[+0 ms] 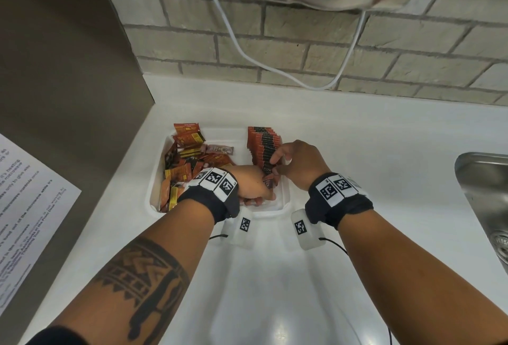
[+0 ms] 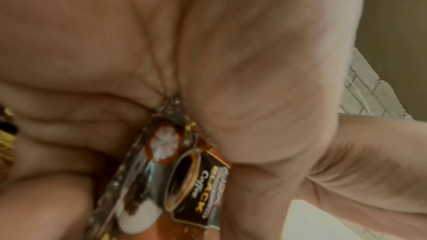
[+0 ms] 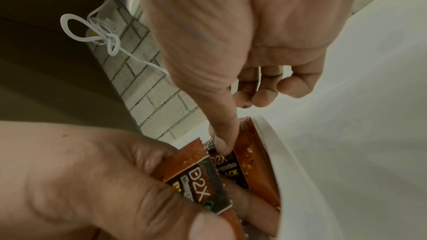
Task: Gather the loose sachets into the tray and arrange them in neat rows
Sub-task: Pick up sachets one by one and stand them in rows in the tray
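Both hands work inside the white tray (image 1: 286, 199) on the white counter (image 1: 384, 138). The left hand (image 1: 251, 184) is closed around a few sachets (image 2: 194, 180), fingers curled over them and thumb pressing from the other side; the printed face of one reads "Black Coffee". How many it holds is hard to say, since the wrist view is blurred.

The right hand (image 1: 298, 163) sits just beside the left one. Its thumb (image 3: 221, 134) presses down on the top edge of the nearest sachet in the neat row (image 1: 264, 145) that stands on edge and stretches away beyond its fingers. The other fingers (image 3: 293, 87) hang loosely curled, holding nothing.

Left of the left hand, a loose pile of red and yellow sachets (image 1: 187, 160) fills the tray's other side.
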`<state>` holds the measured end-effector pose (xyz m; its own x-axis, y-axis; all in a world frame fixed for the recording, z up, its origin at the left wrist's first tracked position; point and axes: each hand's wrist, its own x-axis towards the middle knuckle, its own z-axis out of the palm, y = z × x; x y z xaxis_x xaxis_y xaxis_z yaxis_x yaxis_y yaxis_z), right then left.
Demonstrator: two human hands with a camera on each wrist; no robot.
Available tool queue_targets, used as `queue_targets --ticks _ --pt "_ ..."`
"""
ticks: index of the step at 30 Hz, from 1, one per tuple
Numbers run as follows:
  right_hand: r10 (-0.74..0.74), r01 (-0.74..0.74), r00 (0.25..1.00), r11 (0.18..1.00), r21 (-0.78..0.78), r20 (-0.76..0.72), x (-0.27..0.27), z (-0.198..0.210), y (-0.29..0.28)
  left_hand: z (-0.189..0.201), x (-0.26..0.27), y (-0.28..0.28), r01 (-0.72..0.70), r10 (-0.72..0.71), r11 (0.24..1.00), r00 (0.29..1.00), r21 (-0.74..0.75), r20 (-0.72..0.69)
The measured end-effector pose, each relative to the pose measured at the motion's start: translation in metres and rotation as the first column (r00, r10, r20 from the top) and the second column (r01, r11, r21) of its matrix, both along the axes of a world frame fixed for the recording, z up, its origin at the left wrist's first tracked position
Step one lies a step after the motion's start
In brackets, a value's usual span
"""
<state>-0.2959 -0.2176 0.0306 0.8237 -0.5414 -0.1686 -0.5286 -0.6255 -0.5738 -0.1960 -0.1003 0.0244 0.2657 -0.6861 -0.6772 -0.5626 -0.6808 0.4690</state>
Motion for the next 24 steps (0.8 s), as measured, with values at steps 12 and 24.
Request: queue_targets --ticks 12,24 --pt "-0.016 0.013 0.998 0.999 0.038 0.066 -0.008 0.007 -0.001 -0.001 0.003 0.004 0.0 -0.001 1.0 0.998 -0.019 -0.055" --pt "-0.021 -0.037 0.983 0.949 0.313 0.18 -0.015 0.016 0.002 0.007 0.014 0.021 -0.417 0.179 0.866 0.774 -0.276 -0.607"
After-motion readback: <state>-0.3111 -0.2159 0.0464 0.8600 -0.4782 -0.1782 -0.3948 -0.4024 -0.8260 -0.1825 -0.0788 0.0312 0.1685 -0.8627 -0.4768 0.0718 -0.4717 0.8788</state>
